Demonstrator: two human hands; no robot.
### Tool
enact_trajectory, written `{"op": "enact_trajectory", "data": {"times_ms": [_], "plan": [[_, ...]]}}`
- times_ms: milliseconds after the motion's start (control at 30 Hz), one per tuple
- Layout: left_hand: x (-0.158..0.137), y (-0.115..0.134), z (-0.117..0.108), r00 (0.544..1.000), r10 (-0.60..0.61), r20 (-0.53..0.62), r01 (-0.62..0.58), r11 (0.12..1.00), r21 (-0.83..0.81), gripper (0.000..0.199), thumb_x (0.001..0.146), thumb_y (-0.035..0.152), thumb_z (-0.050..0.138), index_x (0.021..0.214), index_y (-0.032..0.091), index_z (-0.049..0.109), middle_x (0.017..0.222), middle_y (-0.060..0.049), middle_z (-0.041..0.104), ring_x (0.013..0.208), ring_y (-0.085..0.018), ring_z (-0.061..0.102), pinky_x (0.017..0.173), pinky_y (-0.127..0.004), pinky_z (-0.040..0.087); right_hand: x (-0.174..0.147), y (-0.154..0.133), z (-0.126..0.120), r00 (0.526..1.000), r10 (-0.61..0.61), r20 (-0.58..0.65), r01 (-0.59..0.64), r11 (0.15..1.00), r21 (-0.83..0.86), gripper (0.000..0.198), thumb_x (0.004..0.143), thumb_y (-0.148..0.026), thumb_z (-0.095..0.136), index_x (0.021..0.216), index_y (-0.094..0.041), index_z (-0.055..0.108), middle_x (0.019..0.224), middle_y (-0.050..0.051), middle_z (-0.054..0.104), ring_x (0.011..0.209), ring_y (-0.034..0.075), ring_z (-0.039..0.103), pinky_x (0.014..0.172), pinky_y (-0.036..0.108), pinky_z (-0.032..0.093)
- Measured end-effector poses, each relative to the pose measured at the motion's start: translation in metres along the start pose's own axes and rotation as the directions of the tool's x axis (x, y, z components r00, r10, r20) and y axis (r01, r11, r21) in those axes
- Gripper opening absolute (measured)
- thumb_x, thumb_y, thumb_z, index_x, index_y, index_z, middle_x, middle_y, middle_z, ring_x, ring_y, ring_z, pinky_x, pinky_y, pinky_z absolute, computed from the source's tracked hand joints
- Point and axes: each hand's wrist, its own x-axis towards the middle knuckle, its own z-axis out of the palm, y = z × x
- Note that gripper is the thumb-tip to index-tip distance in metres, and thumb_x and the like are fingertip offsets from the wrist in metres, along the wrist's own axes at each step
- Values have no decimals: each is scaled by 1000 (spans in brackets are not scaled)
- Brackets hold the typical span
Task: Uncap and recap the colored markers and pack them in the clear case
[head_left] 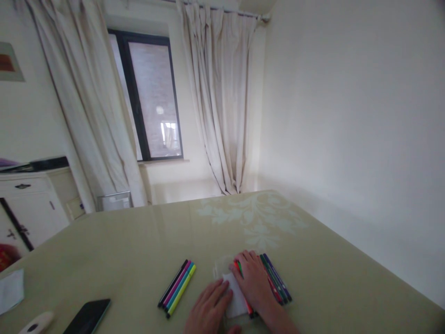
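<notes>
My left hand [210, 304] rests on the left side of a clear plastic pouch [219, 266], its fingertips at the edge of a white card [234, 297]. Its fingers lie stretched out and hold nothing. Across several markers lies my right hand [253, 278], palm down with fingers extended, hiding part of them. Dark blue and green markers [276, 277] show to its right, and a red one peeks out on its left. To the left of both hands, a row of black, magenta, blue and yellow markers [177, 287] lies side by side on the table.
The pale green table [139, 250] has a leaf pattern at its far end. A phone [88, 315], a white round object [38, 323] and a folded paper [11, 290] lie at the left. A wall [358, 139] runs along the right edge.
</notes>
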Motion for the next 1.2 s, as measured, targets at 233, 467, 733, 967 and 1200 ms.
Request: {"op": "enact_trajectory", "data": {"times_ms": [233,467,733,967,1200], "plan": [[5,2,-7,1000,22,-3,-22,1000,21,64,83,56,73,139,29,58,144,-4,64,128,-26,63,101,-36,58,5,5,-1,996,9,-93,10,980,199,13,97,-30,54,93,-22,63,98,8,68,96,26,62,88,37,45],[6,-1,-6,999,28,27,-27,999,-36,63,90,60,64,144,29,54,149,-5,58,134,-28,59,104,-38,57,7,12,-5,985,70,-160,-3,921,389,39,102,-53,44,79,-23,51,71,0,60,67,18,56,66,29,41],[5,14,-21,998,-50,29,53,992,-113,79,93,58,61,159,27,30,157,-8,49,143,-29,49,111,-44,51,6,9,-25,896,339,-288,-125,814,567,53,98,-67,43,67,-24,43,57,-4,46,55,16,46,56,27,35],[16,40,-48,973,-192,-128,190,981,-31,79,99,54,54,161,18,23,145,-16,60,128,-29,60,105,-43,52,-15,-30,-15,948,254,-193,-86,784,614,53,98,-67,44,69,-23,49,61,-2,52,59,17,50,58,27,40],[17,52,-45,956,-268,-121,285,946,156,71,88,-5,40,157,12,31,119,-12,66,104,-23,66,92,-37,56,-28,-50,-10,998,67,1,-49,713,699,37,102,-56,47,87,-24,59,73,0,65,65,18,61,64,27,47]]}}
